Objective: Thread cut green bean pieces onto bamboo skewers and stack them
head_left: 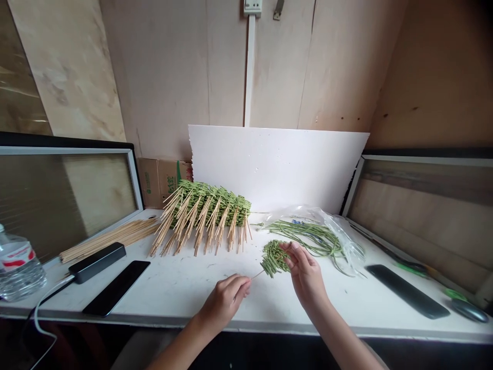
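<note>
We noted a bamboo skewer (257, 275) pinched in the left hand (227, 300), far end at the cut green stems (271, 262). Right hand (307, 272) curled beside them; whether pinching, we couldn't tell. Threading seemed under way; the next move likely called for steady alignment.

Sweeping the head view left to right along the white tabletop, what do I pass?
Water bottle, flat black slab, stacked green skewers, cut green pieces, right hand, dark grey slab, computer mouse.

Soft diffuse light, faint shadows on the white table (169, 285), dark upper-right corner, wide-angle stretching at edges
</note>
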{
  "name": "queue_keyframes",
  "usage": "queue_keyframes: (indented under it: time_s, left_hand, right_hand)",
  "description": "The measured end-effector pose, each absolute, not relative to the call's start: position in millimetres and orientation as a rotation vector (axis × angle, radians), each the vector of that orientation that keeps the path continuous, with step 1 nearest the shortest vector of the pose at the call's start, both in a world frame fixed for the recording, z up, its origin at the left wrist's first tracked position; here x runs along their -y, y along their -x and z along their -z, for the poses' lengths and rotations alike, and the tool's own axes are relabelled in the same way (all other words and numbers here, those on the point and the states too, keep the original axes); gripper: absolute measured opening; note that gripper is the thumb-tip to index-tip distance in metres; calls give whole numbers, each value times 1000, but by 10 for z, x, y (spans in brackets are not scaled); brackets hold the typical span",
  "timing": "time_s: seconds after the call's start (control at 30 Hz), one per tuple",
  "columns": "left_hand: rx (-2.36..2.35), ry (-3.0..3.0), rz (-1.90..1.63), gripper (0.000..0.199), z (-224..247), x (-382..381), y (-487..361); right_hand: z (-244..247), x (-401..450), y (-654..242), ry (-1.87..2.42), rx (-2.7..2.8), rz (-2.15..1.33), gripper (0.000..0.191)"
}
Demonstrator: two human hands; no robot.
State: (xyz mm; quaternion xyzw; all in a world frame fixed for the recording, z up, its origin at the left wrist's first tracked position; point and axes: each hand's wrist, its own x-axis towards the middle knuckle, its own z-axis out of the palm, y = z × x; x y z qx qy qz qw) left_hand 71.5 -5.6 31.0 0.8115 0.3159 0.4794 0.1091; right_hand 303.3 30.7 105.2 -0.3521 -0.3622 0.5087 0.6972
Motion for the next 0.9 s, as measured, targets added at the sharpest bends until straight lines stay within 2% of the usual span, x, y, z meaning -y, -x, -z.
queue_keyframes:
  time_s: [0.3,0.47,0.9]
  left_hand:
    - [-941,-2361,-1412,20,-321,50,-738]
    - [-1045,-2219,-1542,12,-396,70,-766]
    - [-1064,-2212,-1699,10,-447,133,-811]
  right_hand:
    - [-1061,-316,-3052,765,845,-1140,33]
    - [-1044,-332,-3081,782,926,-1085,30]
    - [-877,-212,-2823,818,944,-1103,29]
